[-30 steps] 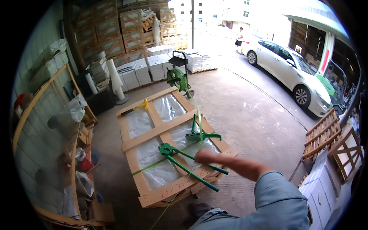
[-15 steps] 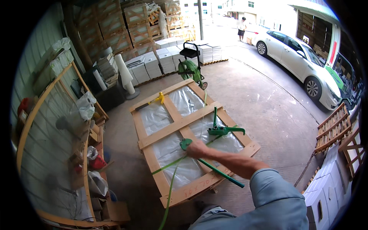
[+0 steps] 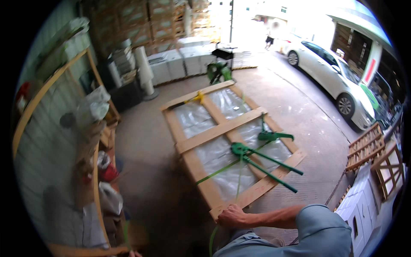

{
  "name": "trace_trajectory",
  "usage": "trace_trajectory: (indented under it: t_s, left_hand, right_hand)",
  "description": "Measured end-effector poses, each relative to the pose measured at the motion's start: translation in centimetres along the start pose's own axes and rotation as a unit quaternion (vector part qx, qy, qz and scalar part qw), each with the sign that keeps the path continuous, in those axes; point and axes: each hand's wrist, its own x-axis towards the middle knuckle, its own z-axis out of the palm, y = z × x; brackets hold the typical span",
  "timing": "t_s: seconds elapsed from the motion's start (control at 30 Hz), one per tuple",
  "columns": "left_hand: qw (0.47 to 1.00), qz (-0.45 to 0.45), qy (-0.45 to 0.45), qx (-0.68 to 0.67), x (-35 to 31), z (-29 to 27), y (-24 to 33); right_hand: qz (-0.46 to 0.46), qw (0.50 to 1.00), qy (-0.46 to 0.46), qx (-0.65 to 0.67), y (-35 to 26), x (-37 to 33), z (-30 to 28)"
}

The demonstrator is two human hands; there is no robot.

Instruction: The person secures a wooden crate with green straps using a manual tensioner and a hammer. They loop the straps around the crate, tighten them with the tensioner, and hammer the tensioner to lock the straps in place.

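My right hand (image 3: 232, 215) is closed around a green packing strap (image 3: 239, 182) at the near edge of a wooden crate (image 3: 196, 143). The strap runs up to a green long-handled strap sealer (image 3: 240, 149) lying on the crate, and its tail hangs below my hand. Only a sliver of my left hand (image 3: 135, 254) shows at the lower edge, beside a blurred length of green strap (image 3: 126, 233); its fingers are mostly hidden. Right of the sealer rests a green strap tensioner (image 3: 274, 135). A yellow-headed hammer (image 3: 199, 97) lies on the crate's far left. Clear plastic wraps the contents under the slats.
Beyond the crate stands a green strap reel cart (image 3: 219, 70), before stacked white boxes (image 3: 168, 67). A wooden frame with shelves (image 3: 96, 184) lines the left. At right are a white car (image 3: 329, 70), a pallet (image 3: 364, 145) and white cartons (image 3: 359, 210). A person (image 3: 269, 36) stands far off.
My right hand has let go of the sealer, left it lying on the crate, and come back toward me onto the strap. A bit of my left hand now shows. The view has shifted.
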Motion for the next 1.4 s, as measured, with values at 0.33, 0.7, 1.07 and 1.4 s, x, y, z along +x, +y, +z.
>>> trace_trajectory:
  t_s: [0.33,0.7,1.07,1.4]
  left_hand:
    - [0.995,0.022,-0.045,0.086,9.5,-11.9,8.3]
    - [0.984,0.13,-0.076,0.096,14.9,-9.8,17.1]
    - [0.947,0.225,-0.07,0.217,23.5,2.3,22.5]
    - [0.861,0.092,-0.325,0.381,26.8,11.6,16.4]
  right_hand:
    - [-0.326,0.938,-0.099,0.072,-30.9,5.9,5.4]
    - [-0.643,0.742,-0.023,0.188,-52.9,9.4,21.7]
    - [-0.373,0.908,-0.157,0.108,-26.7,24.1,-1.7]
    - [-0.225,0.341,0.043,0.912,-8.5,34.8,-18.3]
